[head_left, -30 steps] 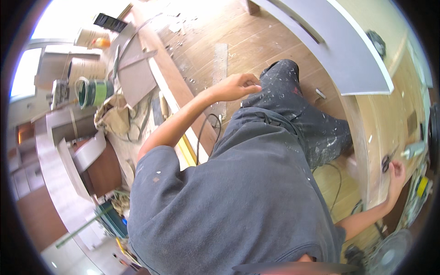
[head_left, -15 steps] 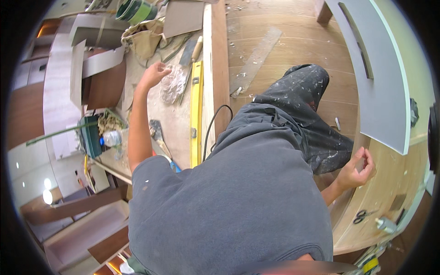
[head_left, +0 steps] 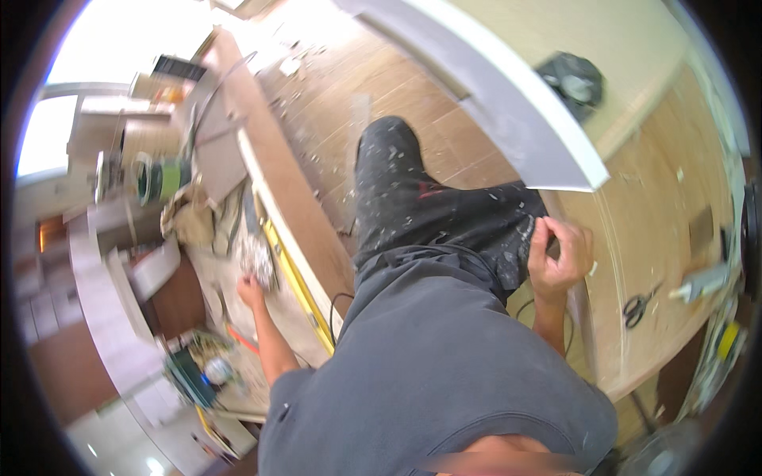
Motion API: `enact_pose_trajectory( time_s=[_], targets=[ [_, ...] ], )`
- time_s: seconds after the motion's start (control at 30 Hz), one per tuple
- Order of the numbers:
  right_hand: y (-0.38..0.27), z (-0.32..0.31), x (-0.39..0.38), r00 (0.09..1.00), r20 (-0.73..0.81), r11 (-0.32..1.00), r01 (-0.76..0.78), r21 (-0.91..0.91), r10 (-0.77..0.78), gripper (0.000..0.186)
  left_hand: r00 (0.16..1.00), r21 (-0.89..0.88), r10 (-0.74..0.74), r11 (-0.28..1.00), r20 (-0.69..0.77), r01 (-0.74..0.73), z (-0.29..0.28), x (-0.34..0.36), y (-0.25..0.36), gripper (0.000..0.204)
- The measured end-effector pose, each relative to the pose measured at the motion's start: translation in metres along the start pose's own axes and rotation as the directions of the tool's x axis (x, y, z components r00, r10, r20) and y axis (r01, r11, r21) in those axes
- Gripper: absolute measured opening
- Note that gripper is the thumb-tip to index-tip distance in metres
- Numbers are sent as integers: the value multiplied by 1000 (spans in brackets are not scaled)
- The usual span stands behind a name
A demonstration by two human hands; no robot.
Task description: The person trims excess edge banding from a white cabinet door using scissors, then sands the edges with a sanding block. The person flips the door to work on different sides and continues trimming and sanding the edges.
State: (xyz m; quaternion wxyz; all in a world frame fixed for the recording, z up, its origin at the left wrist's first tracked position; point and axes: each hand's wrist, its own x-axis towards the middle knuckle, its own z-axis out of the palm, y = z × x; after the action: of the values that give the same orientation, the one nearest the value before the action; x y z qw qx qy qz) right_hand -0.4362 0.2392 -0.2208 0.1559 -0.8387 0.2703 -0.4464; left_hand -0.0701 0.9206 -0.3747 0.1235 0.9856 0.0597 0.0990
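My left hand (head_left: 251, 291) reaches out over the littered work surface, its fingers bunched at the near end of a crumpled clear plastic bag (head_left: 255, 259). Blur hides whether they grip it. Beside the bag lies a long yellow spirit level (head_left: 295, 279), along a wooden edge. My right hand (head_left: 560, 258) is raised by my knee, with thumb and fingers curled toward each other; anything pinched there is too small to make out. Just beyond it is the corner of a white panel (head_left: 548, 139). A pair of black scissors (head_left: 640, 306) rests on the wooden board (head_left: 627, 230) to the right.
A caulking tube (head_left: 700, 282) sits on the board past the scissors. A dark plastic bag (head_left: 573, 83) lies behind the white panel. On the left are a canvas bag (head_left: 189, 216), a green bucket (head_left: 163, 178) and a dark green box (head_left: 189, 377). Debris dots the wooden floor (head_left: 333, 103).
My view has swung round, so the white panel and board sit closer to the middle. My left hand has come down to the near end of the plastic bag; my right stays curled.
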Motion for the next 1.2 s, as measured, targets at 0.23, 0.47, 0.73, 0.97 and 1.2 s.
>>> enact_pose_trajectory(
  time_s=[0.23, 0.47, 0.73, 0.97, 1.2],
  targets=[
    [1, -13, -6, 987, -150, 989, -43, 144, 65, 20, 950, -345, 271, 886, -154, -309, -82, 27, 117, 12],
    [-59, 10, 11, 974, -193, 787, 212, 579, -121, 31, 575, -601, 804, 538, 153, -591, -198, -6, 419, 14],
    [-101, 11, 24, 975, 200, 717, -209, 665, 99, 64, -557, -875, 821, -172, 126, -452, -180, -125, 613, 19],
    [-66, -30, -31, 903, 38, 675, -347, 651, 427, 48, -522, -565, 713, -695, -468, -444, -190, -153, 685, 21],
    [-39, -2, 0, 738, -428, 821, -298, 487, 522, 32, -510, -384, 634, -767, -582, -514, -151, -138, 761, 35]
  ],
)
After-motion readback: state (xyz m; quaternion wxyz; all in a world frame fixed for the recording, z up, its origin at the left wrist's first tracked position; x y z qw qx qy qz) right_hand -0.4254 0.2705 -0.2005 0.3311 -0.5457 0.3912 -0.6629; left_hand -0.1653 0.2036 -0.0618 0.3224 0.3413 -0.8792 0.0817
